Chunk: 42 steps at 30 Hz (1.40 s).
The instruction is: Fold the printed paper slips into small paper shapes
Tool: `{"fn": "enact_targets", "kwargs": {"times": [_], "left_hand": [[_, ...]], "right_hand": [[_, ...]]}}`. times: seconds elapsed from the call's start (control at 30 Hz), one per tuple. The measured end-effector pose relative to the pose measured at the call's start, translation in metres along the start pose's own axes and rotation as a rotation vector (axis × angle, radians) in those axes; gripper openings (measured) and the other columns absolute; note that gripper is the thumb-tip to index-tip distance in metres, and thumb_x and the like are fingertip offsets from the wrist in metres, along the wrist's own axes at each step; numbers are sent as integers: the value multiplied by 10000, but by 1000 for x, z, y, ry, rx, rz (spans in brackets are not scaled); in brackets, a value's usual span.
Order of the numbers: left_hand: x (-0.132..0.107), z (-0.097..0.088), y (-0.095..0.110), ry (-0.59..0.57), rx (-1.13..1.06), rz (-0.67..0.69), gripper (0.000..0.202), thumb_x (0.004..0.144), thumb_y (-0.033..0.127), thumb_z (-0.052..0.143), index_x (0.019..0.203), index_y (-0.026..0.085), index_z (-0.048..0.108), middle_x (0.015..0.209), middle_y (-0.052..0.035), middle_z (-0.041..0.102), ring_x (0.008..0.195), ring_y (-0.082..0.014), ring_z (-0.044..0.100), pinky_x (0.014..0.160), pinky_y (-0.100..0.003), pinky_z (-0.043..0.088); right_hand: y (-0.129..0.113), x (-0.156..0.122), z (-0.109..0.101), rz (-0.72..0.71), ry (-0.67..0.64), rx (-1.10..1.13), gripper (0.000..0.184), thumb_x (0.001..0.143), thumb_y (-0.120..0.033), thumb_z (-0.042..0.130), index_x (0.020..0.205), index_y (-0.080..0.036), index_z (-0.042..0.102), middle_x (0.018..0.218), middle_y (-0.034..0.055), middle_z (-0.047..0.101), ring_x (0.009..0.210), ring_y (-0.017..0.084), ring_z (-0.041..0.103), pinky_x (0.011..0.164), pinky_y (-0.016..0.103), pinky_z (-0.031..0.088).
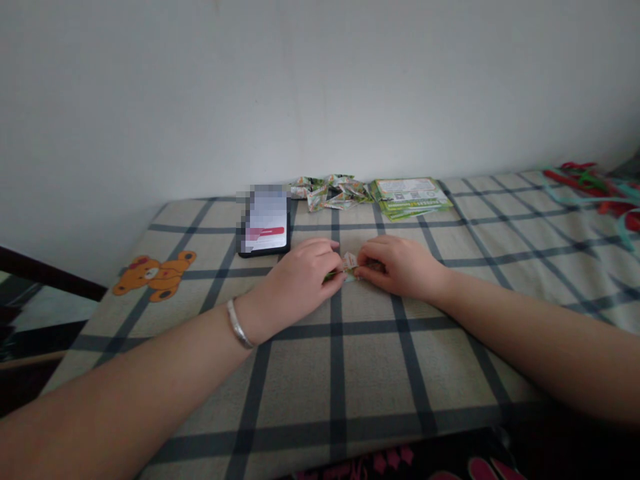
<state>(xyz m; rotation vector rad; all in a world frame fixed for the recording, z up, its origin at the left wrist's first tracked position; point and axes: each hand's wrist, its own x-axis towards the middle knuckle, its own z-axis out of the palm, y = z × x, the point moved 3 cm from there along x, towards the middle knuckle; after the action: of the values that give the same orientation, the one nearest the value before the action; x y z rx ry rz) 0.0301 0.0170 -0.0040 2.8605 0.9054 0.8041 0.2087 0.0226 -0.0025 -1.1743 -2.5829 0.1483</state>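
Note:
Between my two hands is a small piece of printed paper (351,261), white and green, partly folded and mostly covered by fingers. My left hand (309,270), with a silver bangle at the wrist, pinches its left side low over the checked tablecloth. On the right side, my right hand (400,263) has thumb and fingers closed on the same paper. Behind them lies a group of folded paper pieces (333,192) in the same green and white print. A stack of flat printed sheets (413,197) sits to the right of that group.
A phone (267,223) with a lit screen lies behind my left hand. Left of it, a flat bear figure (155,275) is on the tablecloth (300,373). Red, green and pale-blue strips (600,193) lie at the far right. A wall (320,87) closes off the back edge.

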Motion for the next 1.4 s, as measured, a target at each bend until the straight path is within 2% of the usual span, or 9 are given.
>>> {"fn": "enact_targets", "kwargs": {"times": [0.27,0.47,0.57,0.7,1.0,1.13,1.27,1.4], "left_hand": [[2,2,0,-16,67,-38,83,819,177,660,756,145,615,884,-81,663,1088,-276,584,968,-436,473],[2,1,-1,-64,89,-76,86,849,221,640,794,159,617,927,-75,655,1077,-271,577,948,-441,466],[2,1,-2,-103,72,-76,79,853,242,645,851,169,615,943,-66,639,1065,-265,565,942,-438,464],[2,1,-4,-98,46,-71,144,848,222,647,976,176,598,1014,-61,633,1084,-257,545,962,-437,450],[0,-2,-5,-127,3,1,157,866,171,610,1021,193,617,1037,-45,633,1128,-238,520,1004,-426,423],[-2,-5,-7,-137,-20,42,186,854,139,605,1029,199,623,1041,-41,637,1129,-228,522,1001,-419,432],[0,-10,-6,-143,-30,106,178,835,109,603,993,184,636,1035,-51,653,1118,-215,540,1005,-401,443],[0,-11,-5,-170,-14,201,168,847,87,573,942,194,662,1005,-22,687,1127,-203,547,1017,-367,444]], "right_hand": [[-3,0,0,27,23,1,126,853,-298,584,832,-176,605,756,28,609,726,164,552,641,262,331],[-3,-1,0,31,28,-11,120,852,-293,585,833,-176,602,759,29,608,731,168,559,644,261,337],[-4,-2,0,30,26,-9,119,852,-294,589,839,-175,601,758,28,607,732,170,560,645,262,341],[-4,-3,-1,38,25,-11,115,851,-288,595,855,-174,606,772,32,615,746,174,563,656,265,348],[-2,-4,-1,27,23,5,107,853,-277,594,847,-171,602,765,33,612,741,177,563,665,269,360],[1,-6,1,40,30,29,127,849,-291,609,897,-173,615,804,42,631,773,186,579,680,272,371],[2,-7,1,32,28,47,164,852,-300,612,953,-172,618,835,43,624,789,181,578,685,270,383],[3,-9,-1,0,32,70,167,874,-298,595,982,-177,635,923,53,608,785,162,567,673,262,402]]}}
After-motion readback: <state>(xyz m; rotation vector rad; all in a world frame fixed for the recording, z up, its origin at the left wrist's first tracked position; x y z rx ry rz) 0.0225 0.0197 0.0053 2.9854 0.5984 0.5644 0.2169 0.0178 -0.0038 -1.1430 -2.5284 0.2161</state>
